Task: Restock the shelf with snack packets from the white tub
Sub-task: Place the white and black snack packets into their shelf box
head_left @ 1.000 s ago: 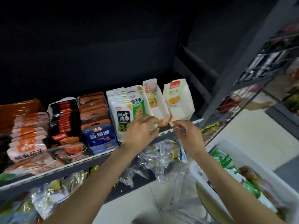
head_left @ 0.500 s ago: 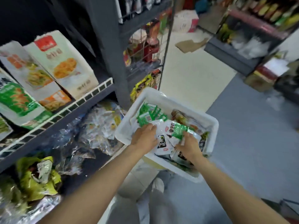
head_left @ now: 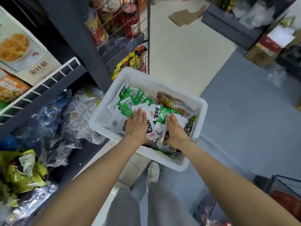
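Observation:
The white tub [head_left: 201,110] stands on the floor in front of me, filled with white-and-green snack packets [head_left: 130,103] and some brown ones [head_left: 169,101]. My left hand [head_left: 137,126] lies flat on the packets near the tub's front, fingers straight. My right hand [head_left: 175,129] is beside it and grips a white snack packet [head_left: 162,137], fingers over its top and thumb curled round its near edge. The shelf [head_left: 53,79] with its white wire front is at the upper left and holds upright packet boxes [head_left: 24,51].
Clear plastic bags [head_left: 65,124] and yellow-green bags [head_left: 21,173] fill the lower shelf at left. A wire rack with jars [head_left: 127,18] stands behind the tub. Cardboard [head_left: 187,15] and boxes [head_left: 267,48] lie farther off. My shoe [head_left: 153,172] is just under the tub.
The view has swung from the shelf down to the tub. Both hands left the shelf packets and went into the tub; the left now lies flat, the right has closed on a packet.

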Demonstrator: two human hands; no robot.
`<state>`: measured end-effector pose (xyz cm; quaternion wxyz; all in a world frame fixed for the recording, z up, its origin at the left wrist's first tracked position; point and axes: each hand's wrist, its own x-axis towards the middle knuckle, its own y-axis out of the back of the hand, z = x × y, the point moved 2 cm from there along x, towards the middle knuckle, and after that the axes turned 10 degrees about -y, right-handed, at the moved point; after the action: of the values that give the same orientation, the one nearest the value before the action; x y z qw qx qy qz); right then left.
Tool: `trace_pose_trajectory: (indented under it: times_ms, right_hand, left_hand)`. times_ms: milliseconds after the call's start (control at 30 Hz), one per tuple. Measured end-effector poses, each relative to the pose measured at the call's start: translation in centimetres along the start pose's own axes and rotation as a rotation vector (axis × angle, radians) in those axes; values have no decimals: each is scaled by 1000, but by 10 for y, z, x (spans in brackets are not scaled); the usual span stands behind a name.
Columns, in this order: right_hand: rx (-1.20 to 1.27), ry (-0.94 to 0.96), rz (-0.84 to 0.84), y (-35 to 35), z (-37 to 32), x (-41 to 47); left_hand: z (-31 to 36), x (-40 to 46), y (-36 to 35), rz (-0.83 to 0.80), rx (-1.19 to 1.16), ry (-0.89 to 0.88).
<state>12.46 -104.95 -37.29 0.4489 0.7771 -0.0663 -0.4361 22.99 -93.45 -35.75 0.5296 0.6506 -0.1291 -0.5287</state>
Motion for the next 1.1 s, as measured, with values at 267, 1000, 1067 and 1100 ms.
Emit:
trace_pose_trajectory:
  times_ms: [267, 1000, 1067, 1100]
  right_hand:
    - [30, -23, 40, 6, 1, 6]
    - [-225, 36, -184, 24, -9, 0]
    - [-224, 89, -108, 35, -16, -4]
    - [-195, 118, -26, 41, -18, -9]
  left_hand:
    - [-5, -15, 12, 11, -146, -165]
    - [-11, -46, 31, 504, -458, -176]
    - [-12, -48, 39, 536, -529, -126]
    - [-13, -50, 44, 565, -561, -118]
